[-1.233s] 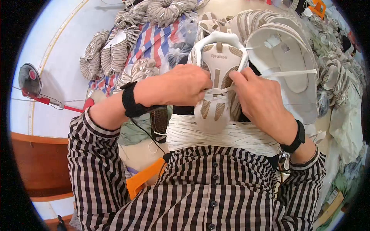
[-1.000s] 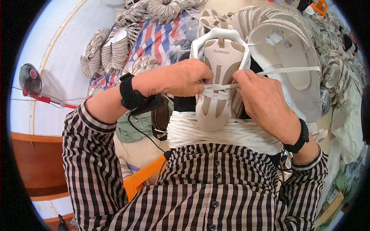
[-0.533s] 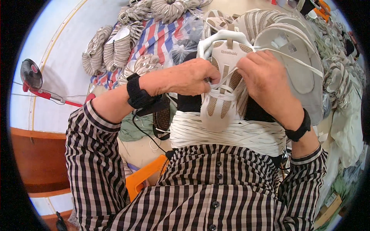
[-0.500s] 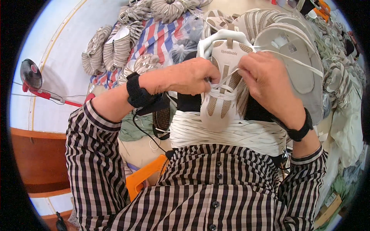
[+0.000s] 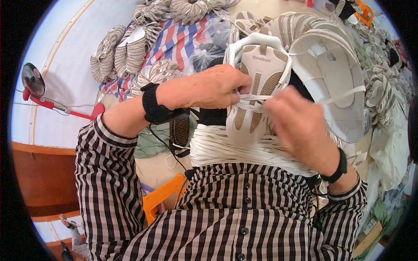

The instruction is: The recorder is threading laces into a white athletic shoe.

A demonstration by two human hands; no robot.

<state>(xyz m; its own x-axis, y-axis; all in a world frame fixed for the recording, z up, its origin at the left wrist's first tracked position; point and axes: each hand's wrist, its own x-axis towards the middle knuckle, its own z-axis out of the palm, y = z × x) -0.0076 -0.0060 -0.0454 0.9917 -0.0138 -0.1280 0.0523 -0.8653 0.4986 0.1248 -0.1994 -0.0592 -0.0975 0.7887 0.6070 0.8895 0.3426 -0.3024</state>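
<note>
A beige-and-white sneaker upper (image 5: 263, 69) with tan mesh panels sits in front of me, toe toward my body. My left hand (image 5: 220, 87) is closed in a pinch on a white shoelace (image 5: 255, 97) at the left side of the lacing. From there the lace stretches across the tongue to my right hand (image 5: 298, 124), which is blurred by motion, with its fingers curled at the lace. Another length of lace sticks out to the right behind that hand. Below the toe, a thick bundle of white laces (image 5: 235, 150) lies across my lap.
A pale, open shoe piece (image 5: 337, 78) leans at the right, next to a row of striped uppers (image 5: 296, 24). Several tied bundles of uppers (image 5: 126, 54) rest on striped plastic sheeting (image 5: 176, 43). A red-armed lamp (image 5: 41, 100) stands left; an orange stool (image 5: 163, 195) is beside me.
My right hand has moved down and slightly right, across the toe side of the sneaker. My left hand stays nearly in place. The open shoe piece at the right shows more of its inside.
</note>
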